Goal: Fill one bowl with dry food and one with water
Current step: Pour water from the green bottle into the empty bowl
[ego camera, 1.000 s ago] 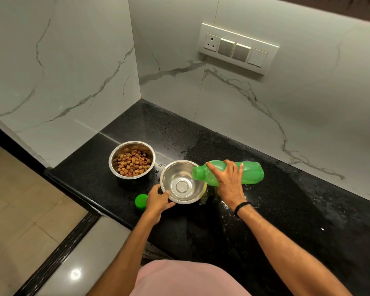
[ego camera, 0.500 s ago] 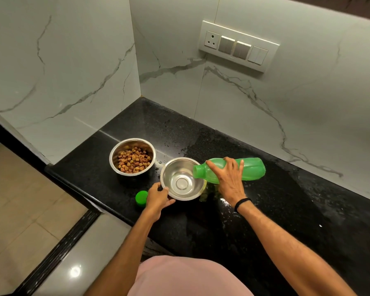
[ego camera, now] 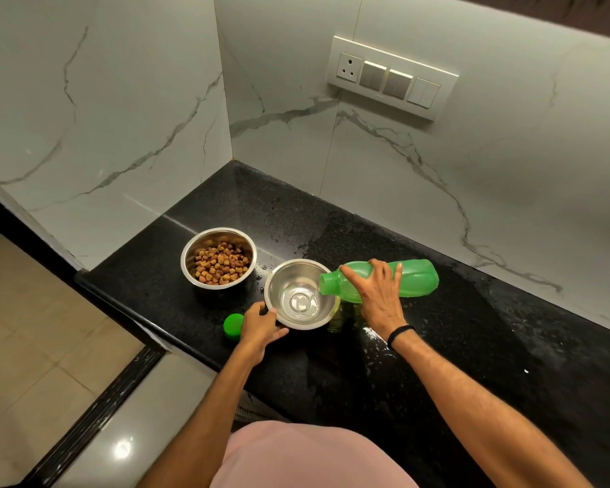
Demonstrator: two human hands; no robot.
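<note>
the dry-food half looks done: the food bowl (ego camera: 222, 236) is well filled with kibble (ego camera: 221, 264) and stands untouched on the counter (ego camera: 437, 346). the water half is judged barely begun. a thin stream is seen running from the mouth of the bottle (ego camera: 416, 278) into the water bowl (ego camera: 286, 276), where only a shallow pool of water (ego camera: 302, 304) covers the bottom. much pouring is left. after that the bottle is to be stood up and, probably, closed with the cap (ego camera: 234, 325), which lies on the counter just beside the left hand (ego camera: 259, 327).

the bottle is gripped by the right hand (ego camera: 375, 297), with fingers wrapped over its shoulder. it is held nearly level, mouth over the water bowl's right rim, body stretched away to the right. the water bowl is steadied by the left hand, by which its near-left rim is held, thumb at the edge. the bowls stand just beside each other, the food bowl behind and to the left. wet patches are seen on the counter below the bottle, so spillage is judged a risk.
</note>
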